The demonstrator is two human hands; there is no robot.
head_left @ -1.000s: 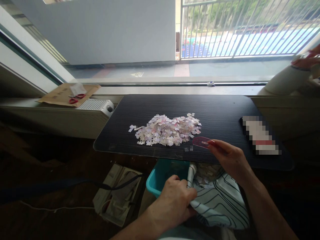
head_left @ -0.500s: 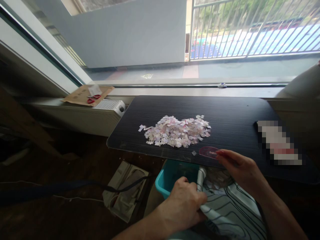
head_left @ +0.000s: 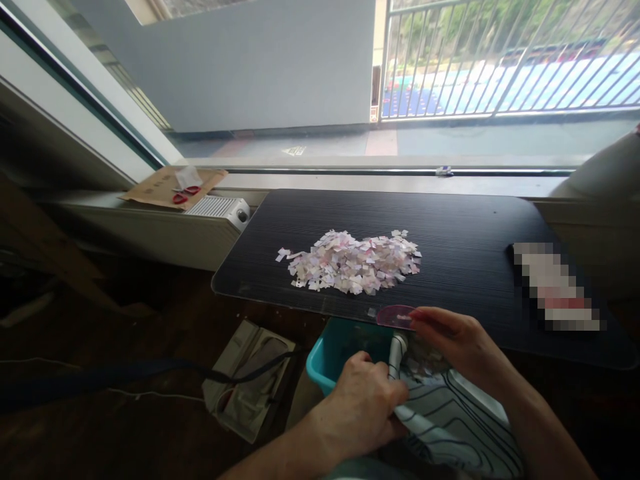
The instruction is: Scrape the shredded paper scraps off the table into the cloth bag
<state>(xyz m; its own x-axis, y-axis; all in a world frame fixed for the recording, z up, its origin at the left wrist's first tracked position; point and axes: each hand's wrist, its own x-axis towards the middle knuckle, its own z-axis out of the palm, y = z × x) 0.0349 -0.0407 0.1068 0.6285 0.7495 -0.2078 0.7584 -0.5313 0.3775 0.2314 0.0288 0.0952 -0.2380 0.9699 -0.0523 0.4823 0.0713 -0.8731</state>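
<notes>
My right hand (head_left: 453, 337) is closed, pinching a translucent pink oval plastic piece (head_left: 393, 316) at the table's front edge. Just left of that piece lies a small pale paper scrap (head_left: 371, 312). Below the edge, my left hand (head_left: 367, 400) is wrapped round the rolled rim of a white cloth with dark wavy lines (head_left: 453, 413). The cloth lies partly beside a teal plastic bin (head_left: 316, 363), and paper bits (head_left: 423, 360) show in its hollow. Farther back on the tabletop sits a pile of small pink-white paper scraps (head_left: 353, 263).
The dark table (head_left: 460, 240) stands against a window sill. A pixelated flat object (head_left: 555, 287) rests at its right. Red-handled scissors (head_left: 186, 194) lie on a brown envelope (head_left: 160, 187) at the left. An open box (head_left: 250, 387) and a dark strap are below.
My right hand has moved left and toward the table's front edge with the pink plastic piece. The small scrap has shifted the same way. My left hand keeps its hold on the cloth.
</notes>
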